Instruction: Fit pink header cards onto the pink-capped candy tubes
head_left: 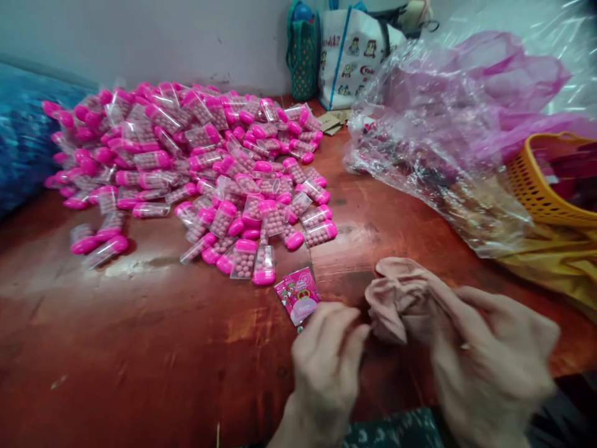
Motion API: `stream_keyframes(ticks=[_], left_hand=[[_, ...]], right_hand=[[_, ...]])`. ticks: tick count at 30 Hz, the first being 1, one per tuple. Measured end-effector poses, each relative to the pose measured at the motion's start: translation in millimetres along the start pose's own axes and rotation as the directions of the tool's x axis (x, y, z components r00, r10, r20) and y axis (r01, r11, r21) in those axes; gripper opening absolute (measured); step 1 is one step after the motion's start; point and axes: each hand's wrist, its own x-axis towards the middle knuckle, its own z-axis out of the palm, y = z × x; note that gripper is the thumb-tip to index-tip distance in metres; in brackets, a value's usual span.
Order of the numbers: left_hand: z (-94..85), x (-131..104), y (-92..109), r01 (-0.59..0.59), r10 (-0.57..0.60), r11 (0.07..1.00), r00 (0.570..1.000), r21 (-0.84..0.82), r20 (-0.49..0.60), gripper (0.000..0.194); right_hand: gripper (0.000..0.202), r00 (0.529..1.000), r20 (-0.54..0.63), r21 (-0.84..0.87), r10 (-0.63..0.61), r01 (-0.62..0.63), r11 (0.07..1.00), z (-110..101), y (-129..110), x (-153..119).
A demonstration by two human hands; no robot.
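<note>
My left hand point(324, 354) is low in the middle of the view, blurred, with its fingers curled; whether anything is between them is hidden. Just beyond its fingertips a pink printed packet point(298, 294) lies on the reddish-brown table point(153, 348). My right hand point(494, 348) is closed on a bunched light-pink cloth point(403, 298) at the lower right. Beyond the packet spreads a large heap of clear containers with bright pink caps point(200, 155), filled with small pink balls.
Clear plastic bags point(420, 124) and a yellow basket point(550, 180) are at the right. A white printed bag point(349, 59) and a green patterned holder point(303, 59) stand against the wall. Blue plastic point(23, 137) bulges at the far left.
</note>
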Motion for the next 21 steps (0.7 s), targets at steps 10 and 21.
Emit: stream_keyframes(ticks=[10, 21], left_hand=[[-48.6, -13.0, -54.9, 0.072, 0.013, 0.754, 0.992, 0.653, -0.124, 0.014], [-47.1, -14.6, -58.1, 0.081, -0.039, 0.772, 0.996, 0.63, -0.082, 0.017]], right_hand=[[0.013, 0.85, 0.526, 0.148, 0.027, -0.123, 0.981, 72.7, -86.1, -16.7], [0.018, 0.803, 0.555, 0.335, 0.215, -0.452, 0.827, 84.4, -81.7, -22.7]])
